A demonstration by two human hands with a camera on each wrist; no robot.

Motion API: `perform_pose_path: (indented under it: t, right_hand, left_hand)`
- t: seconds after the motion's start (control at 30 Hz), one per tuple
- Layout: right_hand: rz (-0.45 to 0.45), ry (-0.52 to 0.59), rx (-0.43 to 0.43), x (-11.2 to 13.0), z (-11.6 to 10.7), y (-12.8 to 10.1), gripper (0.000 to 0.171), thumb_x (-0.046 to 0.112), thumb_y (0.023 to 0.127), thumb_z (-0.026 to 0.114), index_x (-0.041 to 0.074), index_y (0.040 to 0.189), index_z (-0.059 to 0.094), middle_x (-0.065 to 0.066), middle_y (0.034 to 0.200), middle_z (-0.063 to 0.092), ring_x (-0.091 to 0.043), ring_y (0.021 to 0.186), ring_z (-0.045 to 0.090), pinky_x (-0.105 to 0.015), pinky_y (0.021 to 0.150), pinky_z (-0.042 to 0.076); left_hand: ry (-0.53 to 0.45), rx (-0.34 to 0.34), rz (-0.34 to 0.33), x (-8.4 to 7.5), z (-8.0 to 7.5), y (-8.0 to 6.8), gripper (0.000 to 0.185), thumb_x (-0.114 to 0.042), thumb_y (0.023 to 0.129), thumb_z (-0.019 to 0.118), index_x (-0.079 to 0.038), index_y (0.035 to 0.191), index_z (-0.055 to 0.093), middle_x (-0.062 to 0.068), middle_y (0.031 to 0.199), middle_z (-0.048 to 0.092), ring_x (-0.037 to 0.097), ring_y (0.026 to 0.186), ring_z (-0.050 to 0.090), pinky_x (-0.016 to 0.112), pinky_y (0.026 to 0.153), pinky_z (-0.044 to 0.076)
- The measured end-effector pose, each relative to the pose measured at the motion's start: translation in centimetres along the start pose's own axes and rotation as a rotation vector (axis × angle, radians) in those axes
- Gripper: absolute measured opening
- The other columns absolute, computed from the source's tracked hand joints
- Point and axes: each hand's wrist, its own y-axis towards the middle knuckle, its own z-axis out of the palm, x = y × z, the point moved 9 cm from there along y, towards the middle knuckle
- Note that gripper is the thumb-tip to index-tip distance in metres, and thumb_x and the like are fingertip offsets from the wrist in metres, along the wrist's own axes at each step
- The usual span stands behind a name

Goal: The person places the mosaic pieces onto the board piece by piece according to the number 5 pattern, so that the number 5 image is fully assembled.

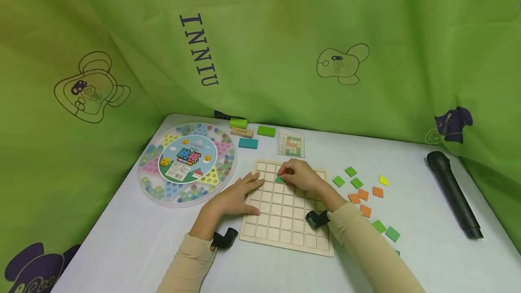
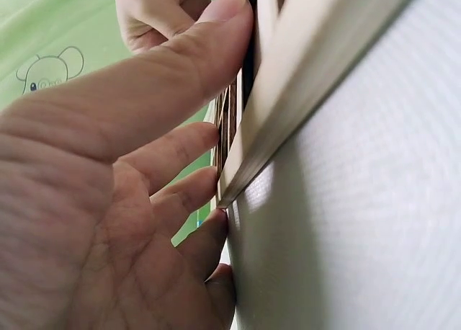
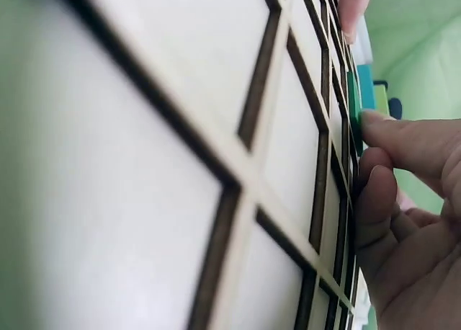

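A pale wooden grid board (image 1: 274, 223) lies on the white table, its square cells edged by raised strips. At its left edge rests my left hand (image 1: 235, 195), thumb and fingers spread over the rim; the left wrist view shows the thumb (image 2: 180, 63) on top of the board's side. My right hand (image 1: 300, 175) reaches over the upper part of the board and pinches a green square tile (image 1: 279, 179) at one of the cells. Close up in the right wrist view, the thumb tip meets the green tile (image 3: 354, 110), with the other fingers curled beside it.
Right of the board lie loose green tiles (image 1: 351, 172), orange tiles (image 1: 377, 192) and a yellow piece (image 1: 384, 180). A pattern card (image 1: 301, 151) and several small blocks (image 1: 248, 143) sit behind. Chinese checkers set (image 1: 187, 159) stands left, a black microphone (image 1: 453, 196) far right.
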Motion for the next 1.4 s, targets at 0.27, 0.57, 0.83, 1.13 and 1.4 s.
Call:
perform_pose_path:
  t: [0.27, 0.57, 0.83, 1.13, 1.4]
  right_hand:
    - [0.003, 0.039, -0.031, 0.7, -1.0, -1.4, 0.03, 0.02, 0.094, 0.059, 0.007, 0.121, 0.061, -0.007, 0.108, 0.063, -0.02, 0.094, 0.06, -0.035, 0.081, 0.053]
    - [0.123, 0.043, -0.253, -3.9, -7.5, -11.2, 0.038, 0.024, 0.094, 0.06, 0.003, 0.125, 0.057, -0.017, 0.122, 0.06, -0.034, 0.109, 0.059, -0.046, 0.089, 0.052]
    - [0.357, -0.109, -0.28, -11.5, -12.3, -18.1, 0.046, 0.02, 0.093, 0.061, -0.007, 0.129, 0.051, -0.031, 0.126, 0.053, -0.047, 0.112, 0.053, -0.056, 0.087, 0.048]
    - [0.361, -0.218, -0.276, -13.2, -12.9, -18.2, 0.029, 0.007, 0.085, 0.067, -0.007, 0.109, 0.061, -0.023, 0.1, 0.061, -0.034, 0.089, 0.059, -0.041, 0.072, 0.05]
    - [0.362, -0.091, -0.341, -8.8, -11.8, -18.6, 0.035, 0.02, 0.092, 0.061, 0.0, 0.121, 0.057, -0.024, 0.114, 0.062, -0.042, 0.103, 0.061, -0.049, 0.082, 0.053]
  left_hand:
    - [0.012, -0.029, -0.011, 0.5, -0.2, -0.6, 0.084, -0.035, 0.076, 0.078, -0.016, 0.147, 0.037, 0.007, 0.158, 0.019, 0.036, 0.145, 0.012, 0.058, 0.115, 0.018]
    - [-0.011, -0.035, -0.006, 0.7, -0.5, -1.3, 0.085, -0.033, 0.076, 0.078, -0.014, 0.147, 0.037, 0.01, 0.158, 0.019, 0.034, 0.146, 0.01, 0.057, 0.116, 0.014]
    - [-0.013, -0.043, -0.011, 0.7, -0.6, -1.0, 0.086, -0.033, 0.075, 0.079, -0.015, 0.147, 0.037, 0.008, 0.158, 0.019, 0.034, 0.146, 0.01, 0.056, 0.116, 0.014]
    - [-0.013, -0.02, 0.009, 0.5, 0.0, -0.4, 0.086, -0.034, 0.076, 0.078, -0.015, 0.148, 0.035, 0.008, 0.159, 0.017, 0.031, 0.147, 0.009, 0.053, 0.118, 0.011]
    - [-0.01, 0.0, 0.036, -0.3, 0.1, 0.1, 0.086, -0.035, 0.076, 0.078, -0.014, 0.147, 0.036, 0.009, 0.159, 0.018, 0.032, 0.147, 0.008, 0.053, 0.118, 0.01]
